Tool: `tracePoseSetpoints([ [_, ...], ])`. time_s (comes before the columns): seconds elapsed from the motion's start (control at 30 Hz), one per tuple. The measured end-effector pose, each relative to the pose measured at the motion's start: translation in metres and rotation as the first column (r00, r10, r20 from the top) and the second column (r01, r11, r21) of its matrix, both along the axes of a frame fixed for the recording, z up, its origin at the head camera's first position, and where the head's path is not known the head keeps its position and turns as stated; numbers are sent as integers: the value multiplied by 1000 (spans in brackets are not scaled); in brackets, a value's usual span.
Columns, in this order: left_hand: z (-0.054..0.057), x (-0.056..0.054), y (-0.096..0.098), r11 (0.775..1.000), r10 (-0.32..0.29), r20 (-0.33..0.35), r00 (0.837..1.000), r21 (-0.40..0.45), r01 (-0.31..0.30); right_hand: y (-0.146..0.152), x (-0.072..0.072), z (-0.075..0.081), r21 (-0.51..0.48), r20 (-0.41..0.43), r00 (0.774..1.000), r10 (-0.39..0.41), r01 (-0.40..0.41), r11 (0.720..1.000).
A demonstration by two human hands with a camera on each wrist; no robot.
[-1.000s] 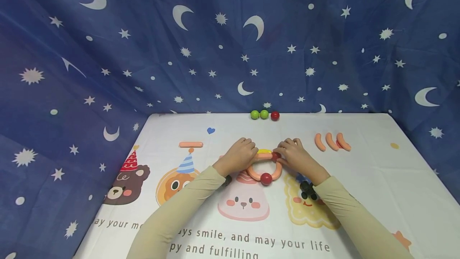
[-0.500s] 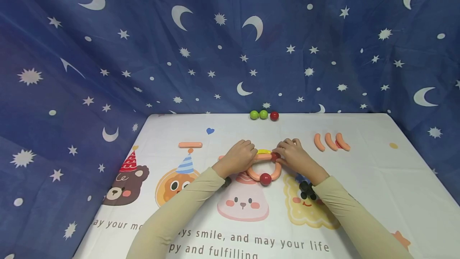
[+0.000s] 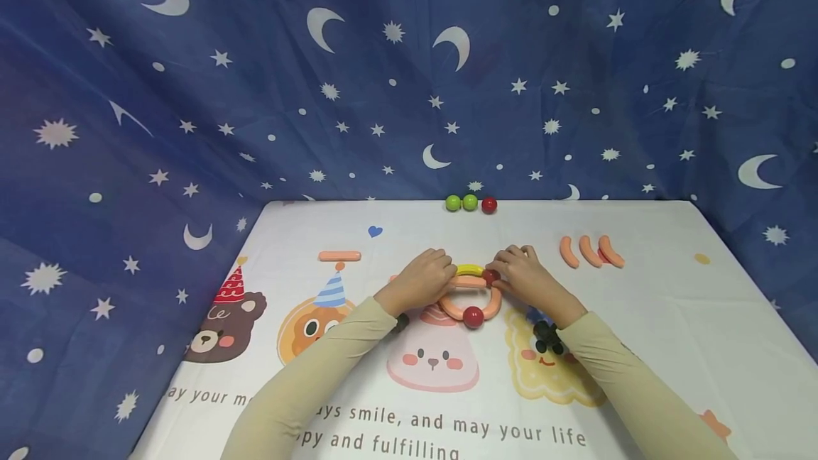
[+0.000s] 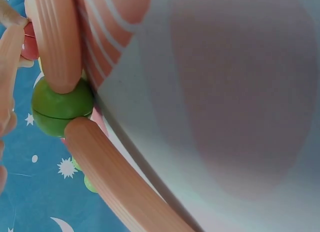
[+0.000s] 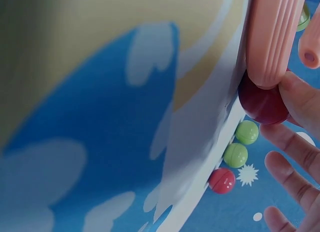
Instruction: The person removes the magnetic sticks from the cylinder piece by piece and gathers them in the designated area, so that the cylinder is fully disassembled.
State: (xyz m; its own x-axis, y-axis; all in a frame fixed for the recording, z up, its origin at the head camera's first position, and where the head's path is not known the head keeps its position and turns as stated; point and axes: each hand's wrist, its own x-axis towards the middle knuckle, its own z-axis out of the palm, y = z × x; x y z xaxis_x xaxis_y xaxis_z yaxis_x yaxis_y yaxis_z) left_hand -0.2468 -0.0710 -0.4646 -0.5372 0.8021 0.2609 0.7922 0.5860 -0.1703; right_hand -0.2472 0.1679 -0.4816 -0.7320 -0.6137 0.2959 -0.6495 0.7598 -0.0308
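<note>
At a white-covered table [image 3: 677,318], a person's right hand [image 3: 525,279] pinches a dark red ball [image 5: 262,103] between thumb and forefinger, the other fingers spread. The left hand [image 3: 420,279], fingers curled and tips hidden, grips a straight peach rod [image 3: 470,282]. The rod reaches between the hands beside a yellow piece [image 3: 469,270]; nearer the person, curved peach rods [image 3: 449,309] meet at a bright red ball [image 3: 473,317].

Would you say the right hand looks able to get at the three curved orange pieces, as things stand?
Probably yes: the right hand is close to the curved orange pieces, with nothing visible in between. It seems to be pinching a red ball, though, so it would likely need to release that first.
</note>
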Motion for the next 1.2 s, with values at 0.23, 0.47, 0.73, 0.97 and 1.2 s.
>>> tracePoseSetpoints([
  [0.23,4,3,-3,999,1,-8,1000,-39,-1,0,0,0,-18,24,1000,7,-7,1000],
  [0.47,6,5,-11,999,-24,-25,999,-33,23,0,1,2,-13,63,998,-3,4,1000],
  [0.73,5,4,-27,997,-48,-31,998,55,50,0,1,3,-3,80,997,-11,11,1000],
  [0.97,5,3,-44,994,-40,-77,996,96,47,-1,1,3,0,81,997,-14,14,1000],
  [1.2,7,2,-68,991,-20,-68,997,133,29,-1,1,2,-9,101,995,-20,21,1000],
])
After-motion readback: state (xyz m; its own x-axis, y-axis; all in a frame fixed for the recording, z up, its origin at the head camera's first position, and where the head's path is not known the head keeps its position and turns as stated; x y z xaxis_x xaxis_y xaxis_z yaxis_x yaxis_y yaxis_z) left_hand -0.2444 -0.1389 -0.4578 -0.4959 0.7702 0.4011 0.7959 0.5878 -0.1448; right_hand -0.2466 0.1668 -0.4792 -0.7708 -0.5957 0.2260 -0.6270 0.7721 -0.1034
